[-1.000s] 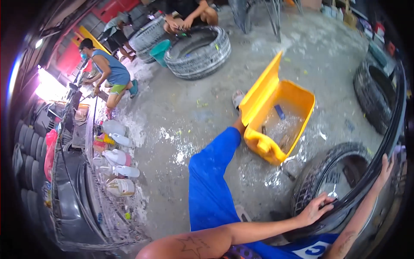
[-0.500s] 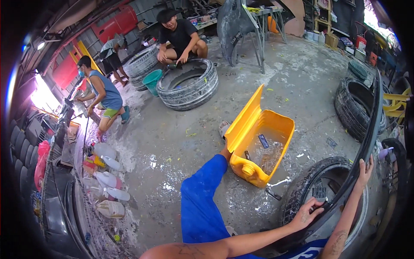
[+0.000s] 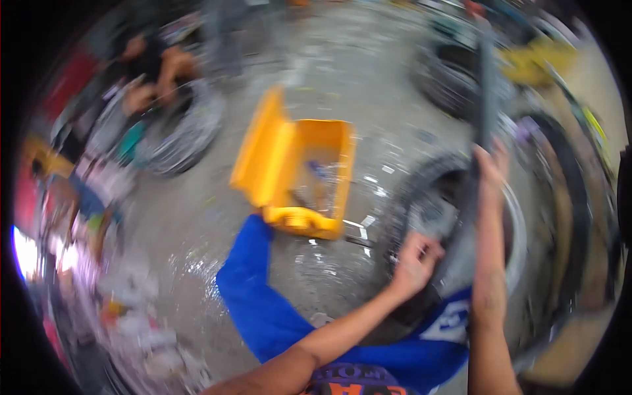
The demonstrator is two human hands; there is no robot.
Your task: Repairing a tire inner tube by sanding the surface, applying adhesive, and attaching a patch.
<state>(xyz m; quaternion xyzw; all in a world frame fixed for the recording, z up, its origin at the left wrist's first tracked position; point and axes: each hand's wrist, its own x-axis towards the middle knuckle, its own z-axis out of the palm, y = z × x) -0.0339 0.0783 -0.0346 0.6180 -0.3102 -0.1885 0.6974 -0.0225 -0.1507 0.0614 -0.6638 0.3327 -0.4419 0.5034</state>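
Note:
My right hand (image 3: 491, 168) grips a long, dark, curved strip (image 3: 485, 85), perhaps a car trim piece, which runs up and away from my lap. My left hand (image 3: 413, 263) is closed just left of the strip, fingers curled. A small dark patch shows between them, too blurred to name. Beneath the strip lies a tire (image 3: 401, 197), partly hidden by it and my arms. Left of the tire stands a yellow jerrycan (image 3: 347, 178) with its side cut open like a lid. Cloudy water and a small bluish object (image 3: 317, 169) are inside.
Beyond the strip lies another tire (image 3: 438, 79). At the far left a person (image 3: 148, 62) crouches behind a tire (image 3: 191, 135) beside a green bucket (image 3: 131, 141). Another person (image 3: 89, 197) is lower left, near pale plastic bottles (image 3: 135, 283). The floor (image 3: 197, 257) is wet.
My view has swung right and blurred. My left hand has come away from the strip, which now stands more upright in view. My right hand keeps its grip on it.

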